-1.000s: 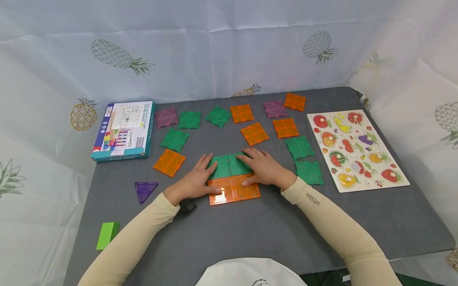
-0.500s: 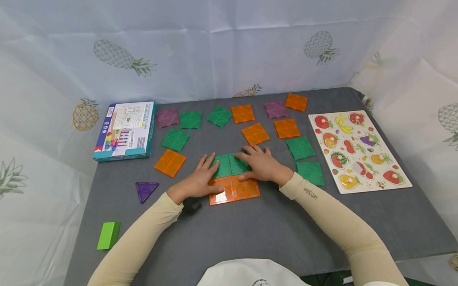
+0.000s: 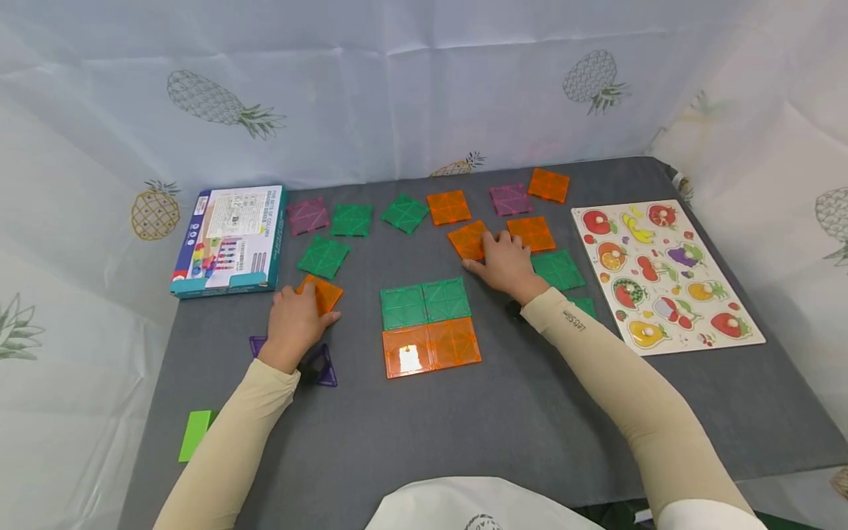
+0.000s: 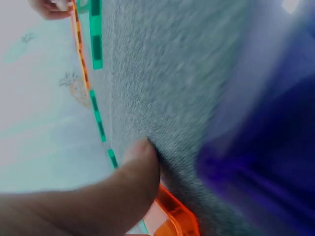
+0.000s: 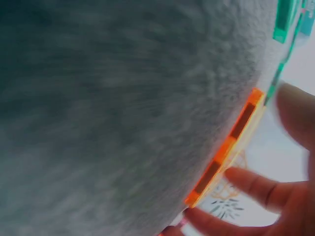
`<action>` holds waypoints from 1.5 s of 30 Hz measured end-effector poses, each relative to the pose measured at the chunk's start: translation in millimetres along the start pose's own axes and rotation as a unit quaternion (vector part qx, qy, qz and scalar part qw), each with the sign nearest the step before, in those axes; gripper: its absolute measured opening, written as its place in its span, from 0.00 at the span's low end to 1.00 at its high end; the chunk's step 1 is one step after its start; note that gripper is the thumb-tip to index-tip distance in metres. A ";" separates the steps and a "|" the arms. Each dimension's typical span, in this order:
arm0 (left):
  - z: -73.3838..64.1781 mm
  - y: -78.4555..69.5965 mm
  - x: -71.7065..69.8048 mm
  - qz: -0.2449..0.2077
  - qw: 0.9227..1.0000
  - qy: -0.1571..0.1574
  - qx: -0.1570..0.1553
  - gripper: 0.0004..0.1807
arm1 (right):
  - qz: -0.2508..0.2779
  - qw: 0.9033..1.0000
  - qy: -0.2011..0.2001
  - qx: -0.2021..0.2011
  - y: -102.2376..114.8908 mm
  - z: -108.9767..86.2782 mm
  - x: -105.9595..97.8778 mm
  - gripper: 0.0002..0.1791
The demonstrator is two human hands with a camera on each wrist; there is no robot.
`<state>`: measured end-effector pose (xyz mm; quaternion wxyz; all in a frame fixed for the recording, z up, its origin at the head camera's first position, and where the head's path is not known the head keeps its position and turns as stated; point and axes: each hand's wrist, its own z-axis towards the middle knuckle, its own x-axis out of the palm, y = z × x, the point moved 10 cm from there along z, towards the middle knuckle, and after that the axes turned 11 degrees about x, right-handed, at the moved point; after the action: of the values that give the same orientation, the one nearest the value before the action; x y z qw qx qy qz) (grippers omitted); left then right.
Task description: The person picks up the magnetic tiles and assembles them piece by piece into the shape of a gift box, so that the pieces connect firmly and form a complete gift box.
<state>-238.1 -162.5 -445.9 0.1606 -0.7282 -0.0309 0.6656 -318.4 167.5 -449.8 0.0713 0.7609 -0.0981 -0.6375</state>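
In the head view, my left hand [image 3: 294, 324] reaches over an orange square magnetic tile [image 3: 326, 296] left of centre, its fingers on the tile and its thumb held out to the side. The left wrist view shows that thumb [image 4: 135, 179] straight, above the tile's edge [image 4: 179, 211]. My right hand [image 3: 506, 266] is at another orange tile [image 3: 467, 239], fingertips touching it, thumb apart. Between the hands lies a block of two green tiles [image 3: 424, 304] joined above two orange tiles [image 3: 433, 347]. Purple triangle pieces [image 3: 327, 370] show on both sides of my left wrist.
Loose green, orange and purple square tiles [image 3: 308, 216] spread along the back of the grey table [image 3: 424, 442]. A boxed set [image 3: 228, 239] stands back left, a fruit puzzle board [image 3: 665, 276] lies right, and a green block [image 3: 196, 434] lies front left.
Both hands have left the joined green and orange tiles. The left hand has moved left to a loose orange tile, the right hand up and right to another. A purple piece came into view.
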 end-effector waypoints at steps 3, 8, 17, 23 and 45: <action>-3.5 1.3 1.6 -0.004 1.000 -0.003 0.009 0.34 | -0.033 0.999 0.008 0.007 -0.2 5.8 3.8 0.44; -4.7 -5.0 3.1 -0.018 0.999 -0.012 0.029 0.30 | -0.053 0.999 0.002 0.007 0.1 9.2 0.3 0.44; -12.1 -27.1 9.1 -0.028 0.995 0.018 0.097 0.30 | -0.004 0.999 0.002 -0.044 -12.4 -12.1 -16.4 0.41; -26.7 -55.4 9.4 -0.008 0.977 0.053 0.206 0.32 | 0.008 0.991 0.037 -0.132 -19.2 -53.8 -19.6 0.36; -49.7 -97.1 21.6 -0.012 0.946 0.036 0.321 0.30 | -0.025 0.935 0.059 -0.350 -1.6 -124.4 15.6 0.34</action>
<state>-170.6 -74.6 -436.8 0.3949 -0.6610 0.1815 0.6117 -193.3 163.3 -443.0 0.3231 0.7261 0.1544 -0.5870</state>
